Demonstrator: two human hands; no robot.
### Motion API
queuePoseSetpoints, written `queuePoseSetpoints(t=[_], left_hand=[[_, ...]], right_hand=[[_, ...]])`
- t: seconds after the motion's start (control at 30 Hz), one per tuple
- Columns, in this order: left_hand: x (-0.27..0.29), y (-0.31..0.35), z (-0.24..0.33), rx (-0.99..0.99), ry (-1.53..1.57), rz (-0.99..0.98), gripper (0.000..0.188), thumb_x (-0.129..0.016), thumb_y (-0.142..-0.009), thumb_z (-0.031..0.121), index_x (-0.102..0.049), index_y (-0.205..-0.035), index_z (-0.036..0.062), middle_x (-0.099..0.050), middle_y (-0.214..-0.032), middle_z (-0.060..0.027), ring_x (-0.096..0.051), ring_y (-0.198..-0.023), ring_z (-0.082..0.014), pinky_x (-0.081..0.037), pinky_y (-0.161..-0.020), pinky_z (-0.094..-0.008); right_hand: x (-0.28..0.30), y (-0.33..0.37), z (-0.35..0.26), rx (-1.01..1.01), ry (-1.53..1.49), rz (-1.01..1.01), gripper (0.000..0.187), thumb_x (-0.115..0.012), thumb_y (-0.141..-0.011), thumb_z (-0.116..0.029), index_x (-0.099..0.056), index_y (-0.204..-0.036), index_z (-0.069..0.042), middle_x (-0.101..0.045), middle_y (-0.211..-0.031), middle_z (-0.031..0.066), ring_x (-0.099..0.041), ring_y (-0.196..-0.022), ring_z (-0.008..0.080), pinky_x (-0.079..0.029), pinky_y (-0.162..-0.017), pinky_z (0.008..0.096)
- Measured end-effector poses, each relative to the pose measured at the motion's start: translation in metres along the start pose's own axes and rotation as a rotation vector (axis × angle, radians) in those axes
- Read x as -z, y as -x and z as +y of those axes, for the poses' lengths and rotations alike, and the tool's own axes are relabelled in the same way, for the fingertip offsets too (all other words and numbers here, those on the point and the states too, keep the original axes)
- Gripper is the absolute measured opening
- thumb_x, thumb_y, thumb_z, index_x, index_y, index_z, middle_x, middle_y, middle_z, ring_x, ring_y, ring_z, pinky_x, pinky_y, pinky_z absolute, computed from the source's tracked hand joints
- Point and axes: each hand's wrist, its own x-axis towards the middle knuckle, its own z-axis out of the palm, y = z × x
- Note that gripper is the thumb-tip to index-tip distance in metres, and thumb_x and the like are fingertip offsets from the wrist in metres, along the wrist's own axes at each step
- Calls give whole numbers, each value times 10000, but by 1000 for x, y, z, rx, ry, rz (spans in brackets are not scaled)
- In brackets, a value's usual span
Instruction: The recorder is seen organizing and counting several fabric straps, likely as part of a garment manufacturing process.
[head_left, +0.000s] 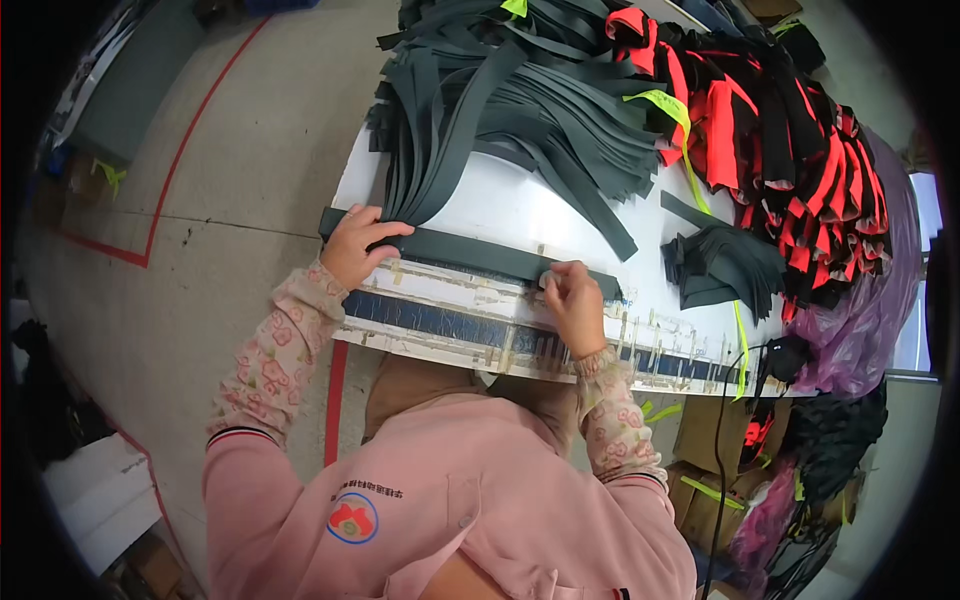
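Note:
A long dark grey fabric strip [465, 252] lies flat along the near side of the white table. My left hand [355, 246] rests on its left end, thumb and fingers apart. Toward its right end, my right hand [577, 308] is closed in a pinch at the strip's near edge; whatever is between those fingertips is too small to make out. Just beyond the left hand, a thick fanned bundle of similar strips [420, 140] reaches down to the flat strip. One loose strip [590, 215] slants toward me from the pile.
A smaller stack of dark pieces [722, 265] sits on the table's right. Behind it are heaped red-and-black fabric pieces [790, 150], with a yellow-green ribbon [690, 165] nearby. A purple plastic bag [860, 320] hangs at the right edge. Cardboard boxes [705, 435] stand below, beside a hanging black cable [722, 440].

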Motion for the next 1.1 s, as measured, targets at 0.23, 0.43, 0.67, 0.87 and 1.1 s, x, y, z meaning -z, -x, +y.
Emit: queuePoseSetpoints(t=[0.23, 0.43, 0.67, 0.87, 1.1], left_hand=[[-1, 0, -1, -28, 33, 51, 346, -747, -734, 49, -726, -1076, 105, -518, -889, -95, -485, -831, -277, -429, -748, -363], [-3, -5, 2, -40, 44, 82, 248, -669, -800, -1, -725, -1014, 111, -508, -831, -71, -470, -787, -269, -408, -709, -355], [-8, 0, -4, -7, 56, 149, 223, -674, -763, 12, -547, -930, 86, -578, -899, -77, -547, -865, -311, -451, -775, -393], [-11, -2, -3, 0, 86, 173, 245, -675, -767, 25, -526, -954, 78, -583, -914, -77, -552, -884, -318, -456, -793, -398], [-11, 1, -5, 17, 81, 171, 244, -678, -780, 27, -513, -956, 68, -569, -911, -82, -542, -880, -311, -445, -773, -399]], right_hand=[[22, -6, -40, -182, -449, 72, 135, -613, -938, -80, -568, -1022, 16, -625, -696, 63, -585, -598, 96, -471, -549, 254], [18, -9, -49, -226, -642, -761, 479, -603, -931, -63, -450, -1379, 14, -626, -726, 46, -611, -654, 93, -485, -621, 254], [-10, -54, -98, 61, -369, 31, 542, -614, -915, -74, -428, -1424, -90, -617, -644, 81, -591, -531, 190, -471, -529, 335], [-101, -46, -124, 82, -483, -115, 188, -647, -875, -97, -585, -1041, -34, -620, -646, 133, -615, -574, 321, -478, -566, 415], [-110, -47, -136, 104, -279, -100, 172, -660, -862, -124, -601, -989, -24, -678, -731, 131, -659, -636, 314, -507, -628, 401]])
